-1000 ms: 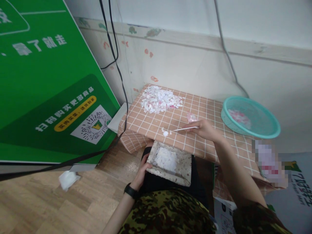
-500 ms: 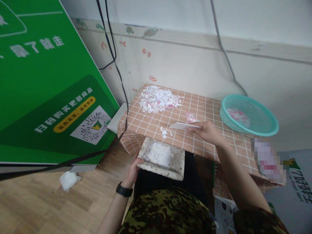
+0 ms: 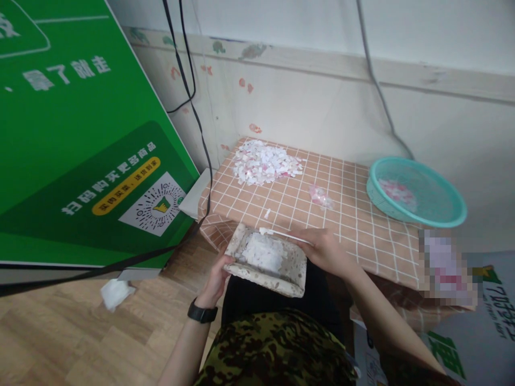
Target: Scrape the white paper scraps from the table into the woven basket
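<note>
My left hand (image 3: 217, 276) grips the left side of a shallow rectangular box (image 3: 261, 277) with a speckled whitish surface, held against the table's front edge. White paper scraps (image 3: 263, 252) lie inside it. Closed around a thin white card (image 3: 285, 235) is my right hand (image 3: 324, 249), above the box's back right corner. The card is seen nearly edge-on, its left end over the box's back rim with a few scraps there. One small white scrap (image 3: 267, 213) lies on the checked tablecloth (image 3: 341, 230) just behind the box.
A heap of white and pink paper bits (image 3: 265, 163) covers the table's back left. Right of it lies a small clear packet with pink bits (image 3: 321, 197). A turquoise basket (image 3: 418, 215) stands at the right. Black cables (image 3: 201, 134) hang beside a green panel (image 3: 80, 123).
My right hand has drawn the card toward me and left, from the tabletop to the box's back rim. Most loose scraps near the table edge have left their spot. The left hand keeps its hold.
</note>
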`<state>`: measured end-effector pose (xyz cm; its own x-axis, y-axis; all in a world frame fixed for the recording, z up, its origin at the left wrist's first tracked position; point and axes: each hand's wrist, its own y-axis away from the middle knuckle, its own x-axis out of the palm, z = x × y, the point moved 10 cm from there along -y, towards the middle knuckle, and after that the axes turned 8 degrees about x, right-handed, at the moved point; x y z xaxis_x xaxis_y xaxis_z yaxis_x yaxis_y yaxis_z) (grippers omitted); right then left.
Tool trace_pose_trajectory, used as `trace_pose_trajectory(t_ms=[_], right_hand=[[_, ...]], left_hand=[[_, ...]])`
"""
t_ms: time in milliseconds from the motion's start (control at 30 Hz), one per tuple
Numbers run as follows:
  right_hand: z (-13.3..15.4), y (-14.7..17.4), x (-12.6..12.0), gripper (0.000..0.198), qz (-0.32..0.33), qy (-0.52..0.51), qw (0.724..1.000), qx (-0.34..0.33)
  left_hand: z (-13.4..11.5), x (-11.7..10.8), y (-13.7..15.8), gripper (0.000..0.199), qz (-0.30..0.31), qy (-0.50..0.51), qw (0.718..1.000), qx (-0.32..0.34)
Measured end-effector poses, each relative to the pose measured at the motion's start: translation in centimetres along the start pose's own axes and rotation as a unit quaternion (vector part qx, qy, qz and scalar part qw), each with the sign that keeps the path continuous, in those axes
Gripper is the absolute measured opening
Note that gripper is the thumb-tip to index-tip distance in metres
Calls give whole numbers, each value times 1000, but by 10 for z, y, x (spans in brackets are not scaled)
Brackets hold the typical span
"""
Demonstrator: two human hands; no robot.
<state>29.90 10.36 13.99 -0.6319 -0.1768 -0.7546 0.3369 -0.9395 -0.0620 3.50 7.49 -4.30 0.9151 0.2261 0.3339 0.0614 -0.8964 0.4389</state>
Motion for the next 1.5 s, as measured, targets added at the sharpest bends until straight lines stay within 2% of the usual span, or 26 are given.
trace_pose_trajectory(t_ms=[100, 233, 333, 500, 633, 733, 800, 967, 1133, 1300, 1400, 1500], right_hand=[[1, -4, 0, 31, 10, -18, 1000, 14], [-23, -18, -13, 30, -90, 27, 993, 72], [-32, -26, -9, 35, -128, 84, 986, 69], [-18, -22, 6, 43, -98, 89, 991, 7], [-1, -11, 12, 42, -69, 40, 996, -30], [1, -10, 13, 33, -44, -12, 999, -13], [-6, -15, 7, 28, -58, -30, 998, 23], [-25, -37, -10, 29, -122, -24, 989, 85], [-21, -70, -7, 28, -145, -8, 988, 45], [-14, -120, 0, 30, -139, 7, 990, 6], [-16, -146, 3, 32, -114, 18, 993, 1], [-15, -159, 5, 30, -79, -4, 997, -12]], left_hand=[[1, -1, -1, 43, 8, 13, 1000, -2], [-1, -2, -1, 40, 8, 5, 1000, 0], [-4, -4, 0, 34, 4, 0, 1000, 2], [-8, -13, -3, 19, -3, 7, 1000, 11], [-10, -19, -4, 13, 4, 17, 1000, 9], [-13, -21, -5, 11, 0, 28, 1000, 10], [-14, -22, -5, 10, -3, 34, 999, 14], [-14, -26, -6, 7, -9, 25, 999, 18], [-14, -29, -7, 28, -5, 19, 1000, 14], [-16, -32, -6, 44, -6, 8, 1000, 13], [-17, -35, -6, 40, -6, 5, 1000, 8], [-19, -40, -7, 35, -14, 3, 1000, 16]])
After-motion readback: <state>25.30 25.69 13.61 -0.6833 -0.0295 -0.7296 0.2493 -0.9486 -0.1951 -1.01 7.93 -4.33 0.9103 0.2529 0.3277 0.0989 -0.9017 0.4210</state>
